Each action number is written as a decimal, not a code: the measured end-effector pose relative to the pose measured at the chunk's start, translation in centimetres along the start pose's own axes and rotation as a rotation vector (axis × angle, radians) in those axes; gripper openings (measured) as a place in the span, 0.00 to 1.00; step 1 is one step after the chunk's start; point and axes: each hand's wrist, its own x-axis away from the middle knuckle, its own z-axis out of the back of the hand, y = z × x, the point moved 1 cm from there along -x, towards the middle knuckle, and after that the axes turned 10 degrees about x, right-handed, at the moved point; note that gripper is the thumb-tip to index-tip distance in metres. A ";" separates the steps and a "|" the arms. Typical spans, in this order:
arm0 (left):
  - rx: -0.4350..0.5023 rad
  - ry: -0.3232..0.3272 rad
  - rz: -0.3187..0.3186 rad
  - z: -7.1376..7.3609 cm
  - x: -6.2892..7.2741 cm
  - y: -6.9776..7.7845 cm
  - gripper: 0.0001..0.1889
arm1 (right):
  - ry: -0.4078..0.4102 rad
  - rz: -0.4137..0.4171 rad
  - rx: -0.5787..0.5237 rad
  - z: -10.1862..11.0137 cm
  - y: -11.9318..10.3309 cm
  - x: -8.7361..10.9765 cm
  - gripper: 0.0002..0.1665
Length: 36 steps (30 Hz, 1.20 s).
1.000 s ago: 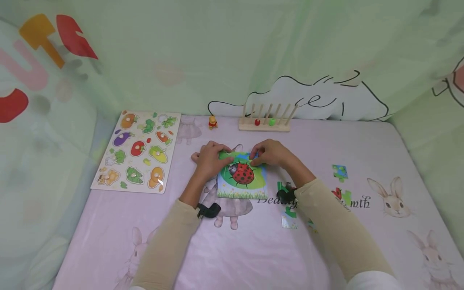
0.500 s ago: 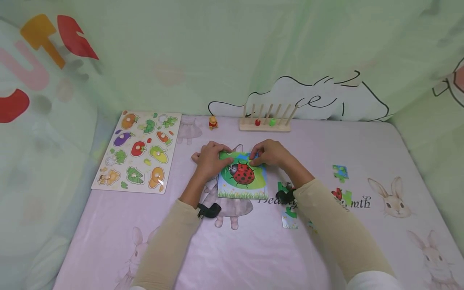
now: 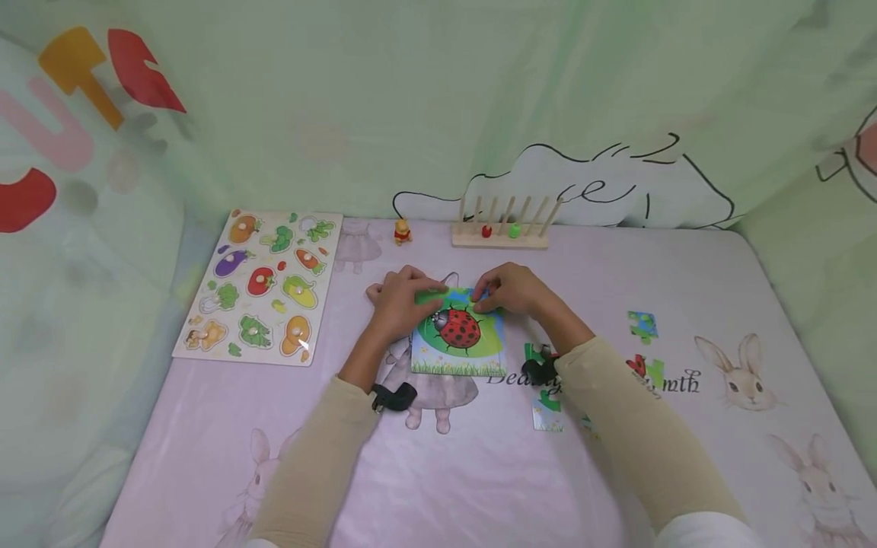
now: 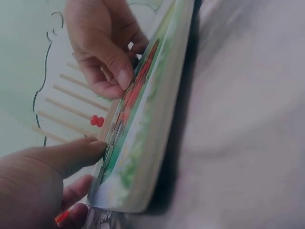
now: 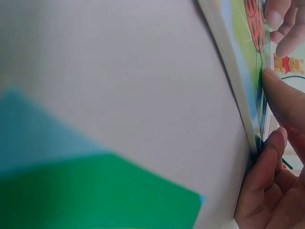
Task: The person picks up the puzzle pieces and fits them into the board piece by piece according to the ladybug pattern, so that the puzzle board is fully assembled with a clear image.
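Observation:
A square ladybug jigsaw puzzle lies on the cloth in the middle of the head view, grass along its near edge. My left hand holds its far left corner, thumb on top and fingers about the edge. At the far right corner my right hand pinches the puzzle between thumb and fingers. Its thumb rests on the picture in the right wrist view, with fingertips against the board's side. Whether a separate piece is pinched there cannot be told. In the left wrist view both thumbs touch the far side of the puzzle.
Loose jigsaw pieces lie to the right, among them a blue-green one and a grassy one; my right sleeve partly covers others. A vegetable peg board lies left. Behind stand a small bear figure and a wooden peg rack.
My left hand has shifted slightly right, its index finger now reaching farther along the puzzle's far edge. My right hand and the puzzle stay about where they were.

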 end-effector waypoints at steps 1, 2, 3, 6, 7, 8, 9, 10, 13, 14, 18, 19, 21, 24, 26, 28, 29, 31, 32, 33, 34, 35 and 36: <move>-0.010 -0.015 -0.020 0.0 0.0 0.0 0.15 | 0.000 0.000 -0.002 0.0 0.0 0.0 0.08; -0.023 -0.029 -0.036 0.1 0.0 -0.1 0.15 | 0.000 -0.003 -0.003 -0.1 0.0 0.0 0.08; -0.033 -0.041 -0.049 0.1 0.0 -0.1 0.15 | -0.002 -0.005 -0.001 -0.1 0.0 0.0 0.08; -0.052 -0.067 -0.074 0.2 0.0 0.0 0.16 | -0.008 -0.010 0.005 0.0 0.0 0.0 0.08; -0.060 -0.073 -0.078 0.3 0.0 0.0 0.16 | -0.013 -0.012 0.005 0.0 0.1 0.0 0.08; -0.068 -0.076 -0.080 0.3 0.0 0.0 0.17 | -0.019 -0.014 0.003 0.1 0.1 0.0 0.08; -0.073 -0.079 -0.080 0.3 0.0 0.0 0.16 | -0.025 -0.015 -0.002 0.1 0.1 0.0 0.08; -0.080 -0.081 -0.077 0.3 0.0 0.0 0.16 | -0.030 -0.015 -0.009 0.1 0.1 0.0 0.08; -0.089 -0.082 -0.072 0.2 0.0 0.0 0.16 | -0.040 -0.018 -0.032 0.2 0.2 0.0 0.08; -0.089 -0.080 -0.073 0.3 0.0 0.0 0.16 | -0.041 -0.017 -0.036 0.2 0.2 -0.1 0.08; -0.089 -0.078 -0.073 0.3 0.0 0.0 0.16 | -0.032 -0.012 -0.039 0.1 0.3 -0.1 0.07; -0.091 -0.079 -0.073 0.3 0.0 0.0 0.17 | -0.029 -0.010 -0.038 0.1 0.3 -0.2 0.07; -0.092 -0.084 -0.072 0.3 0.0 0.0 0.17 | -0.025 -0.010 -0.040 0.0 0.3 -0.2 0.07; -0.097 -0.090 -0.071 0.2 -0.1 0.0 0.18 | -0.022 -0.015 -0.042 0.0 0.4 -0.2 0.07; -0.102 -0.089 -0.074 0.2 -0.1 0.0 0.18 | -0.021 -0.016 -0.043 0.0 0.4 -0.3 0.07; -0.104 -0.088 -0.077 0.3 -0.1 0.0 0.18 | -0.018 -0.017 -0.043 0.0 0.4 -0.2 0.07; -0.104 -0.088 -0.078 0.3 -0.1 0.0 0.18 | -0.017 -0.017 -0.043 0.0 0.4 -0.2 0.07; -0.104 -0.088 -0.078 0.2 -0.1 0.0 0.18 | -0.015 -0.016 -0.045 0.1 0.3 -0.1 0.07; -0.102 -0.088 -0.077 0.2 -0.1 0.0 0.18 | -0.015 -0.016 -0.045 0.1 0.3 -0.1 0.07; -0.102 -0.088 -0.077 0.2 -0.1 -0.1 0.18 | -0.015 -0.016 -0.045 0.1 0.2 -0.1 0.07; -0.100 -0.087 -0.077 0.2 -0.1 -0.1 0.18 | -0.015 -0.014 -0.044 0.1 0.2 -0.1 0.07; -0.099 -0.086 -0.076 0.2 -0.1 -0.1 0.18 | -0.014 -0.013 -0.044 0.2 0.2 -0.1 0.07; -0.097 -0.086 -0.076 0.1 -0.1 -0.1 0.17 | -0.014 -0.013 -0.042 0.2 0.2 -0.1 0.07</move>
